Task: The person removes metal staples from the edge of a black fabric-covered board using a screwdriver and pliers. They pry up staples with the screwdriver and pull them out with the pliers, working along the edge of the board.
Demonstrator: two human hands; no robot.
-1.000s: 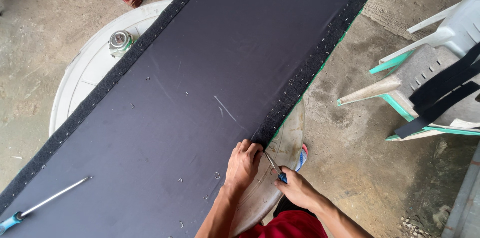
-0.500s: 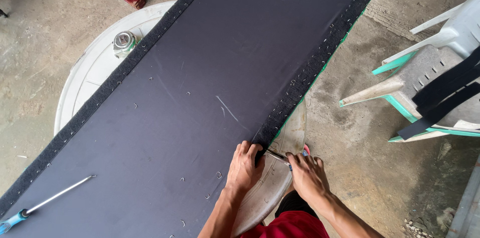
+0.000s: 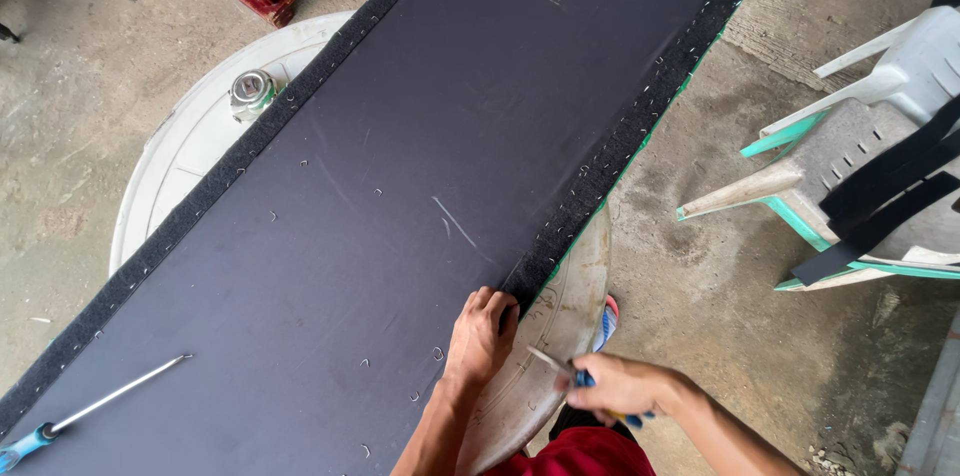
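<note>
Black fabric panel (image 3: 420, 186) over white round table (image 3: 190, 146); concrete floor (image 3: 720, 306).

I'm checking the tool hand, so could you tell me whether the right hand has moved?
Yes: the right hand has drawn back from the panel's fuzzy edge strip, toward the person.

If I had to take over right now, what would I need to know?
Left hand: pressing on the edge of the long dark cloth-covered board, by its fuzzy black border strip.
Right hand: holding a small blue-handled tool, its tip close to that edge.
A screwdriver lies on the board's near left end. The board rests on a white round table.
Done: staples already dot both borders and the cloth.
Left: I cannot tell how much.
</note>
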